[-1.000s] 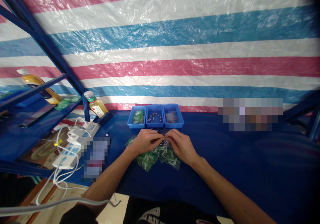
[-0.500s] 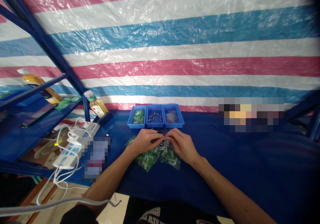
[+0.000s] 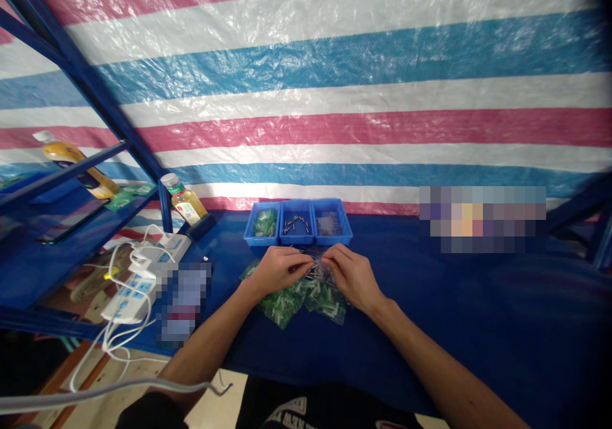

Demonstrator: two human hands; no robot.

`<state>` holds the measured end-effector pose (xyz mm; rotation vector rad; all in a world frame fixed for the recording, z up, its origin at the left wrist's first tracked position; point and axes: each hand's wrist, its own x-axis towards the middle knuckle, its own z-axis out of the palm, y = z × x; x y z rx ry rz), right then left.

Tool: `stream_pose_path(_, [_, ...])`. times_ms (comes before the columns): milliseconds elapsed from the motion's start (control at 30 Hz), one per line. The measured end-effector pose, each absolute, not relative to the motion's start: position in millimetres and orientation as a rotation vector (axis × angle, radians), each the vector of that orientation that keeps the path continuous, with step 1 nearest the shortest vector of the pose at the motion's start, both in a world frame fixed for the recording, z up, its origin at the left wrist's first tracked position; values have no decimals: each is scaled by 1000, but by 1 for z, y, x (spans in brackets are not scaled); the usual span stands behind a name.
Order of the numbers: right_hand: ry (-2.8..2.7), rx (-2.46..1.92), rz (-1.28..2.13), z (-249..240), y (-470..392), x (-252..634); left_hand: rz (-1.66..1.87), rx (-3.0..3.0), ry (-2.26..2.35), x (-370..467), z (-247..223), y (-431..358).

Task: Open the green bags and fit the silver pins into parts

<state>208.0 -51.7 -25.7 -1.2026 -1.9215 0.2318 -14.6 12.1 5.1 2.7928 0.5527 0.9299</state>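
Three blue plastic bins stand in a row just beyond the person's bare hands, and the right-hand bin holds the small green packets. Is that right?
Not quite: the head view shows the small green packets in the left-hand bin; the right-hand bin has greyish contents. The row of three blue plastic bins does stand just beyond the bare left hand and right hand.

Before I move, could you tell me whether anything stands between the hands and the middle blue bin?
Only loose thin pieces, lying low between the left hand, the right hand and the middle blue bin; nothing taller is visible there.
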Motion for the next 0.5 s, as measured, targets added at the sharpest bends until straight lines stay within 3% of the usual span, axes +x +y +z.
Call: stream_pose_path(500, [-1953,-1149,273,-27,-52,206,925,2770,581,-15,5,13])
